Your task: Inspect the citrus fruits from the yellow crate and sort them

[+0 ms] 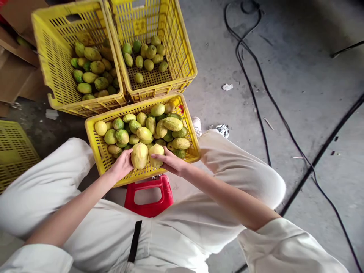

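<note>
Head camera looks down on white-trousered knees and a red stool (149, 195) on the floor. Just beyond it, the left hand (123, 165) grasps a large yellow fruit (139, 155), and the right hand (170, 162) grasps a smaller yellow fruit (156, 154); the two fruits touch at the near edge of the nearest yellow crate (99, 148), heaped with green and yellow fruit. Farther off stand a left crate (51, 57) and a right crate (179, 49), both partly filled. Black cables (256, 94) trail over the concrete floor at right.
</note>
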### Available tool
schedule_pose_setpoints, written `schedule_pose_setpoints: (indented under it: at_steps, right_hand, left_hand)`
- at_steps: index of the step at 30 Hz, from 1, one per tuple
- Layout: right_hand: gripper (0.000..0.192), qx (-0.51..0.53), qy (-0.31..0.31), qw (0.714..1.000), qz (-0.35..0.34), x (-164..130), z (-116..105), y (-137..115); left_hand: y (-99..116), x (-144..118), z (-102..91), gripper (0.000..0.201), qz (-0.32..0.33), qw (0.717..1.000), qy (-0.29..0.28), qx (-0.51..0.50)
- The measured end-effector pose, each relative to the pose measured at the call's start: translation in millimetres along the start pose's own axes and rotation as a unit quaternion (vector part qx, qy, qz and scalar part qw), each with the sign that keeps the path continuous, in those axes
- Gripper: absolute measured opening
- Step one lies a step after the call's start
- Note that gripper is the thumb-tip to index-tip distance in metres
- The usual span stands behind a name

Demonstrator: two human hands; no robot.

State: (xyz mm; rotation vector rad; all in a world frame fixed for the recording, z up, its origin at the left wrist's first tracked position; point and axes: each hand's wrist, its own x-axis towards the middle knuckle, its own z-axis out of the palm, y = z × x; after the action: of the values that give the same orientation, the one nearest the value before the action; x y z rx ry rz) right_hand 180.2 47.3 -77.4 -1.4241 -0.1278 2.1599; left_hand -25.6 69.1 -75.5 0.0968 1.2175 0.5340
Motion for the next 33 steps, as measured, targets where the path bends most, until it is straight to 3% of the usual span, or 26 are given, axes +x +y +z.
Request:
schedule_pose_setpoints:
  at_steps: [5,12,17,19,22,24,29,33]
  right_hand:
    - [0.043,0.003,-0.027,0.999,-0.028,0.1,-3.8,-26.0]
    - [0.058,-0.047,-0.048,0.997,-0.048,-3.0,5.3,-35.1]
    - [0.065,-0.042,-0.056,0.996,-0.052,0.2,6.2,-26.0]
    - [0.063,-0.045,-0.046,0.996,-0.059,0.5,5.7,-27.8]
    - [0.058,-0.039,-0.029,0.997,-0.065,-1.2,5.8,-38.4]
    - [0.057,-0.042,-0.027,0.996,-0.073,-3.5,5.9,-49.0]
    - [0.057,-0.083,-0.052,0.989,-0.112,-8.9,10.0,-70.9]
    - [0.055,-0.047,-0.076,0.986,-0.14,-10.2,23.1,-73.1]
  left_hand:
    - [10.4,1.9,3.7,0.032,0.071,0.997,-0.017,-0.006]
    - [17.3,2.6,15.5,0.055,0.123,0.992,-0.024,-0.002]
    - [7.6,2.4,18.2,0.059,0.109,0.994,-0.023,0.019]
    - [7.7,0.4,19.3,0.049,0.11,0.994,-0.013,-0.005]
    - [16.7,-3.7,22.0,0.029,0.108,0.992,-0.013,-0.068]
    - [26.9,-6.2,23.9,0.026,0.113,0.99,-0.015,-0.082]
    - [50.0,-9.5,26.9,0.036,0.185,0.981,-0.045,-0.03]
    - [51.7,-8.3,29.9,0.053,0.204,0.978,-0.052,0.009]
